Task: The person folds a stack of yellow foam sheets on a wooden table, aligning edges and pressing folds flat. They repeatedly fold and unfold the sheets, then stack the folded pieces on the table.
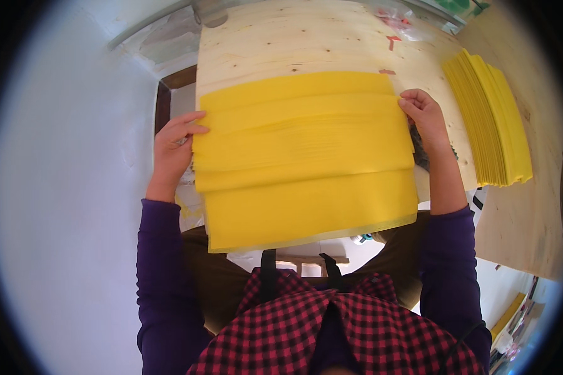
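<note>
A wide stack of thin yellow sheets, like cloth or soft paper, lies before me with overlapping folds and hangs over the table's near edge toward my lap. My left hand is at its left edge, thumb and fingers closed on the sheet's border. At the upper right edge, my right hand pinches the corner between thumb and curled fingers. The top sheet looks spread between both hands. How many layers each hand grips is hidden.
The pale wooden table reaches away behind the stack. To the right stands a folded pile of yellow sheets. Clear plastic wrap and a small red tape mark are at the far right. A white wall rises on the left.
</note>
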Action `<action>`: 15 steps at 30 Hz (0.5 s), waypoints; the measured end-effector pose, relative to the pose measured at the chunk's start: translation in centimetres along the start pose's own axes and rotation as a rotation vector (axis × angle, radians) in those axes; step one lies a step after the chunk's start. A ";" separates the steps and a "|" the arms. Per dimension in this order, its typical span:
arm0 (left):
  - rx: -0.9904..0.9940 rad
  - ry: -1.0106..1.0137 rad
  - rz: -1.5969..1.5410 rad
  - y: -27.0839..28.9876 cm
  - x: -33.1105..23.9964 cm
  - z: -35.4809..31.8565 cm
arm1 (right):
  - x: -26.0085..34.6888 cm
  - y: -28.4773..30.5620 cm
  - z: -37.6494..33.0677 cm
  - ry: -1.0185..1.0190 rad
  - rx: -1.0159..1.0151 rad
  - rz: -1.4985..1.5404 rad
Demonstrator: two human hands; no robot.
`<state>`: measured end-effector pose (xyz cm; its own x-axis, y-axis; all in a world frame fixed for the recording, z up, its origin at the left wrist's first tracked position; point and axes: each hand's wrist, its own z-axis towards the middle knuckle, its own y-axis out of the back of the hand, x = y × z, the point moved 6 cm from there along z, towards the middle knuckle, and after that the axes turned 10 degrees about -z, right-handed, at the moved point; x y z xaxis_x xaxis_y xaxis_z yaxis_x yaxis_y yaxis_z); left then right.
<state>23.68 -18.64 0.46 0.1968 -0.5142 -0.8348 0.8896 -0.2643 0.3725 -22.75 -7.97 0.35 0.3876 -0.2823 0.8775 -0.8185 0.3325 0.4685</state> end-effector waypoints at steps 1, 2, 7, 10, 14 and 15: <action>0.005 -0.031 0.020 -0.1 -0.2 0.0 | 0.0 0.0 0.0 0.002 0.009 0.008; -0.008 -0.025 0.003 -0.2 -0.2 -0.1 | -0.1 -0.1 0.0 -0.002 0.015 0.030; -0.033 -0.091 0.071 -0.1 -1.0 0.1 | -0.1 -0.1 0.1 0.018 0.015 0.017; -0.036 -0.152 0.115 -0.1 -1.3 0.2 | -0.2 -0.1 0.2 0.023 0.020 0.016; -0.060 -0.210 0.142 -0.4 -0.9 0.0 | -0.4 -0.2 0.3 0.039 0.032 0.011; -0.071 -0.232 0.157 -0.4 -0.8 -0.1 | -0.5 -0.2 0.3 0.029 0.042 0.034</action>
<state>23.18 -18.06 0.95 0.2422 -0.7193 -0.6511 0.8840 -0.1130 0.4537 -22.85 -8.17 -0.19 0.3713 -0.2452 0.8955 -0.8479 0.3035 0.4347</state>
